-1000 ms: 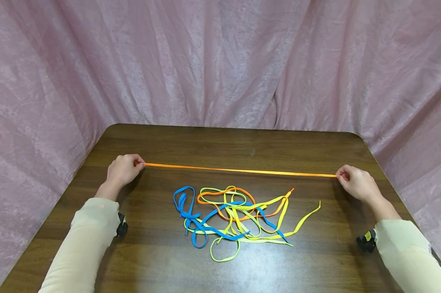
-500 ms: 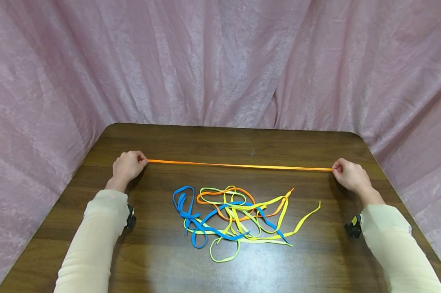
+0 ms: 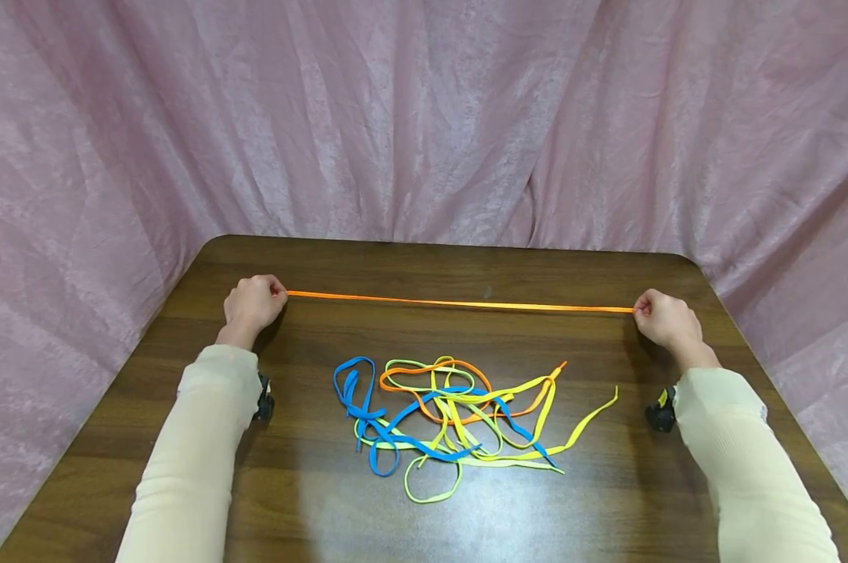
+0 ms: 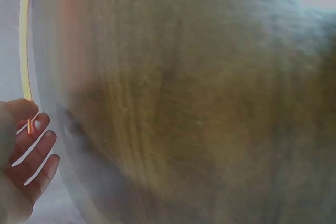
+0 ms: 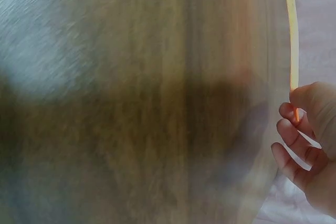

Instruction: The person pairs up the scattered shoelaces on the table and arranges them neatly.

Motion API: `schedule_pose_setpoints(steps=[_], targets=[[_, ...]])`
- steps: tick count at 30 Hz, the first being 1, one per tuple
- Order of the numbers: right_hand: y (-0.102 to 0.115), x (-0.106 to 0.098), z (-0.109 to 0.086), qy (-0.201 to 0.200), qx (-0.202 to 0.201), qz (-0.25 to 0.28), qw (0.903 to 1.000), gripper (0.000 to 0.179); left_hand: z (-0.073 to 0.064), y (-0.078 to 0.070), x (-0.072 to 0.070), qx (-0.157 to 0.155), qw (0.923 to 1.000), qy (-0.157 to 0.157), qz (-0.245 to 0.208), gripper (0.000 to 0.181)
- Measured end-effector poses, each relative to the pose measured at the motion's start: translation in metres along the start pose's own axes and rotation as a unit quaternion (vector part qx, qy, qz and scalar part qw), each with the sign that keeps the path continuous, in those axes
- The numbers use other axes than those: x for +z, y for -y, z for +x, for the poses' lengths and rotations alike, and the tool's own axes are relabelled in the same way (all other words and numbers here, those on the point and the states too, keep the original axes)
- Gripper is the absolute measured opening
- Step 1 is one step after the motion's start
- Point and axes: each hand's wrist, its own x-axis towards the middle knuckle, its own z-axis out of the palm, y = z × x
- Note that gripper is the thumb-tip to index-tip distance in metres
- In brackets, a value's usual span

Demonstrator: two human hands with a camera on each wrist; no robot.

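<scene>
An orange shoelace [image 3: 459,303] is stretched nearly straight across the far part of the table. My left hand [image 3: 253,303] pinches its left end between thumb and forefinger, and my right hand [image 3: 669,319] pinches the other end the same way. In the left wrist view a short tip of the orange lace [image 4: 24,40] pokes out below the thumb, with the other fingers loosely spread. The right wrist view has a similar tip under the right thumb, the lace [image 5: 293,35] running upward from there. Nearer than the stretched lace lies a tangle of blue, yellow, green and orange shoelaces [image 3: 459,457].
The brown wooden table [image 3: 353,524] has rounded far corners. Pink curtains [image 3: 424,117] hang behind it and at both sides. A yellow lace end [image 3: 593,414] reaches out to the right of the tangle.
Both hands have moved away from me toward the table's far edge and slightly inward, carrying the orange shoelace with them, still stretched. The tangled laces have stayed where they were.
</scene>
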Motion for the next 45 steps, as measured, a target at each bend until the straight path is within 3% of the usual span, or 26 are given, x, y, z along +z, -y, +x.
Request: schedule_pose_setpoints(steps=[12, 23, 35, 45], targets=[[0.005, -0.001, 0.012, 0.041, 0.034, -0.009, 0.9985, 0.016, 0.011, -0.01, 0.001, -0.006, 0.9998, -0.02, -0.006, 0.018], [0.006, 0.004, 0.014, 0.074, 0.044, -0.013, 0.9962, 0.017, 0.014, -0.012, 0.009, -0.007, 0.9999, -0.007, -0.009, 0.018], [0.004, 0.006, 0.013, 0.073, 0.053, -0.015, 0.9958, 0.014, 0.023, -0.015, 0.017, -0.003, 1.0, 0.0, -0.003, 0.014], [0.005, 0.008, 0.015, 0.061, 0.022, -0.023, 0.9976, 0.011, 0.023, -0.015, 0.015, -0.004, 0.9999, 0.011, 0.007, 0.011]])
